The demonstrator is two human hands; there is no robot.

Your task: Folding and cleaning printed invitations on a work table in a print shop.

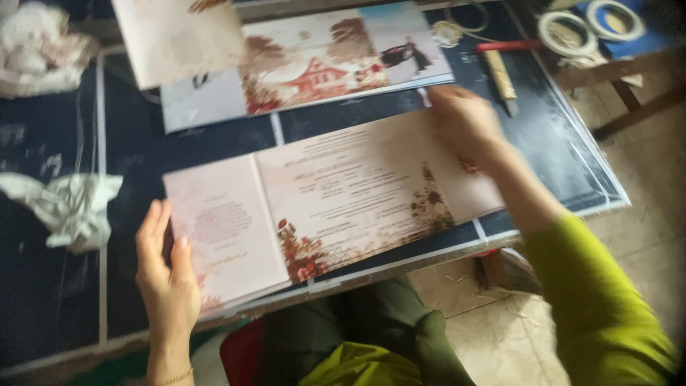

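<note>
Green cloth filled the near edge of the view: dark trousers [371,322] and a lime sleeve [600,307], both cut off by the frame and blurred. Just beyond, the left hand [166,275] lay with fingers straight and close together, its thumb pressed on the left panel of a long pink folded card [336,196], pinning that end down rather than gripping it; the card's lower left corner was hidden under the palm. The card lay open across the front of a dark table [43,286] marked with pale lines, floral print at its folds, its lettering too smeared to make out. The right hand [464,121] rested on the card's far right panel, fingers curled downward; whether it pinched the edge or only pressed it could not be told through the blur. To the left sat a crumpled white cloth [68,207]. Farther back lay a second printed sheet [307,68] with reddish artwork, partly covered by another pale sheet [179,39] cut off at the top. A wooden-handled knife [500,78] lay at the right, and rolls of tape [568,32] beyond it
</note>
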